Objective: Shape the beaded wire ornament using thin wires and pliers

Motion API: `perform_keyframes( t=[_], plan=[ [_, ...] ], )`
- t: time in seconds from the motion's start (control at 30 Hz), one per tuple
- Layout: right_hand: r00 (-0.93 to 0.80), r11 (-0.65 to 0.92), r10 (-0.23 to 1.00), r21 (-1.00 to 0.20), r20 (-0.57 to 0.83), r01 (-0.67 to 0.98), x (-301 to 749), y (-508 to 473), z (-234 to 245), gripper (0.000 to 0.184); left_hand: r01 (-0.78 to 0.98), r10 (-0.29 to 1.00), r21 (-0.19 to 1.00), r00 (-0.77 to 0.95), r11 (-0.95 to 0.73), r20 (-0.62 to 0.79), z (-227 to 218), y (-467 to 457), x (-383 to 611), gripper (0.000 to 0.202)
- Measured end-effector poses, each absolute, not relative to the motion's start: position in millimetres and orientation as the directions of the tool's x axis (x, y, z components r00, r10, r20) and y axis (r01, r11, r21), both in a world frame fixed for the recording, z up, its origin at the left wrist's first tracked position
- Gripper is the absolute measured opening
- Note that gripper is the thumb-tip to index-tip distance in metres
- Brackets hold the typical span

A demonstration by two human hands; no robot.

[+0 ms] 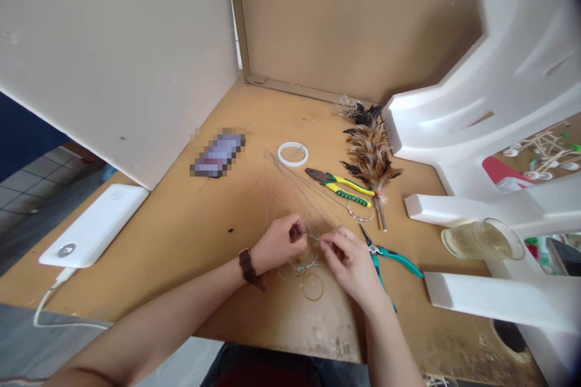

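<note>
A thin wire (311, 236) runs between my two hands near the front of the wooden table. My left hand (279, 242), with a brown band on its wrist, pinches one end. On the other side my right hand (349, 257) has thumb and fingertips closed on the same wire. Just below them lies a wire loop strung with small beads (305, 266), and nearer me a plain gold-coloured ring (313, 287). Several long loose wires (295, 178) fan away from the hands. Teal-handled needle-nose pliers (399, 259) lie partly behind my right hand.
Beyond are yellow-green pliers (347, 188), a white ring-shaped roll (293, 155), another beaded loop (362, 218) and a feather duster (373, 151). A white plastic chair (449, 205) with a glass (483, 239) borders the right. Leftward are a blurred phone (221, 154) and cabled power bank (97, 224).
</note>
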State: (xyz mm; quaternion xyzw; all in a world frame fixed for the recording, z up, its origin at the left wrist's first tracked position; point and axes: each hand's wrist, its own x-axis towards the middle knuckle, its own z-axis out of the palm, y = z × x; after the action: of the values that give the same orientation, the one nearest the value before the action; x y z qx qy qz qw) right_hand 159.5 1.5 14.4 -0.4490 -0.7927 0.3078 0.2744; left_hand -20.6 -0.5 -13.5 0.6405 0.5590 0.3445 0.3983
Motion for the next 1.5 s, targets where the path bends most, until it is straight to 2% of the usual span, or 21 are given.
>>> perform_keyframes(
  t=[0.1,0.23,0.37,0.53,0.8,0.9,1.03,1.1,1.23,1.33,1.43,1.5],
  plan=[
    [-0.48,0.44,0.867,-0.657,0.133,0.612,158.3,0.5,14.0,0.018,0.454,0.989,0.889,0.148,-0.065,-0.003,-13.1,-1.8,-20.0,0.003],
    [-0.515,0.45,0.852,-0.639,0.097,0.624,157.9,-0.1,15.3,0.018,0.463,0.987,0.883,0.158,-0.075,0.001,-13.6,-2.8,-20.6,0.003],
    [-0.525,0.418,0.847,-0.715,0.084,0.56,160.5,2.1,16.9,0.016,0.476,0.98,0.873,0.199,-0.103,0.007,-12.0,-3.2,-21.8,0.001],
    [-0.445,0.316,0.891,-0.827,0.09,0.465,165.9,6.1,15.0,0.014,0.416,0.955,0.888,0.286,-0.194,0.075,-8.1,-3.5,-24.1,0.006],
    [-0.409,0.25,0.91,-0.869,0.061,0.428,168.7,7.3,14.2,0.013,0.37,0.942,0.891,0.299,-0.263,0.153,-3.4,-8.7,-26.2,0.025],
    [-0.402,0.252,0.913,-0.87,0.069,0.423,169.2,7.5,15.2,0.012,0.416,0.911,0.816,0.276,-0.402,0.308,2.8,-10.6,-27.3,0.028],
    [-0.426,0.288,0.899,-0.866,0.098,0.408,168.0,6.2,18.3,0.011,0.504,0.811,0.635,0.345,-0.585,0.473,10.9,-13.7,-27.3,0.026],
    [-0.445,0.318,0.887,-0.863,0.124,0.393,166.7,4.9,20.0,0.011,0.531,0.788,0.583,0.395,-0.615,0.472,13.2,-15.6,-25.9,0.023],
    [-0.472,0.379,0.864,-0.844,0.175,0.381,163.0,2.4,20.1,0.011,0.631,0.822,0.53,0.394,-0.567,0.41,15.1,-17.1,-22.5,0.014],
    [-0.464,0.401,0.862,-0.833,0.203,0.381,159.7,1.3,16.5,0.011,0.65,0.828,0.515,0.399,-0.558,0.394,15.1,-16.1,-21.8,0.017],
    [-0.382,0.361,0.901,-0.846,0.207,0.393,157.7,1.9,12.6,0.011,0.653,0.844,0.535,0.388,-0.536,0.371,12.5,-14.7,-22.6,0.019],
    [-0.278,0.264,0.948,-0.875,0.157,0.405,158.4,3.3,11.1,0.017,0.675,0.876,0.559,0.356,-0.482,0.325,9.4,-13.7,-23.7,0.02]
  ],
)
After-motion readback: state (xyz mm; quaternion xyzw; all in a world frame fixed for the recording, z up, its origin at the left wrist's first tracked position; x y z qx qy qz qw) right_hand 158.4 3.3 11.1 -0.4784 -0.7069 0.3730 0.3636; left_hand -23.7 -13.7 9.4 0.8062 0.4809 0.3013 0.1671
